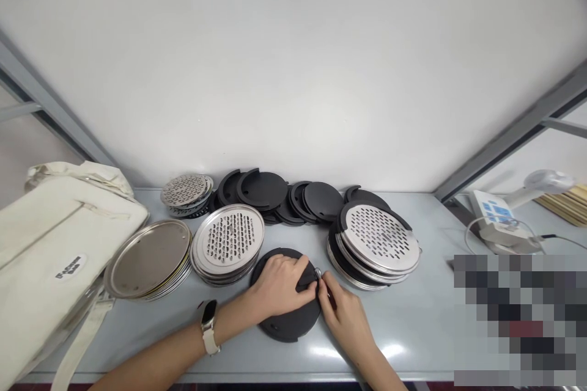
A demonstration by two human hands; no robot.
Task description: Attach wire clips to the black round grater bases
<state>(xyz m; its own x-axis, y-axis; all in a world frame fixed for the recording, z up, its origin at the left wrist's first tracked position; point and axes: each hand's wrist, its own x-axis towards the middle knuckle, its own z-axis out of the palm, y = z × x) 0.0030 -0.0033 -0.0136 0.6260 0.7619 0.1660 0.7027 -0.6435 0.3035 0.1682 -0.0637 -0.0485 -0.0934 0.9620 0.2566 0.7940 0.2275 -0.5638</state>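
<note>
A round black disc [291, 324] lies on the grey table in front of me. My left hand [284, 284] rests across its top, with fingers curled at the disc's right edge and a watch on the wrist. My right hand [342, 311] pinches a small shiny metal loop [318, 272] against that same edge; its lower part is hidden by the fingers. To the left of the disc is a stack of round metal grater plates [229, 238]. On the right stands another stack of perforated metal plates [383, 238], with black curved rims among them.
Plain metal discs [149, 259] are piled at the left, beside a cream bag [59, 244]. Smaller perforated plates [186, 189] and several black discs [263, 189] line the wall. A white device with blue labels [499, 220] and cables stands at the right.
</note>
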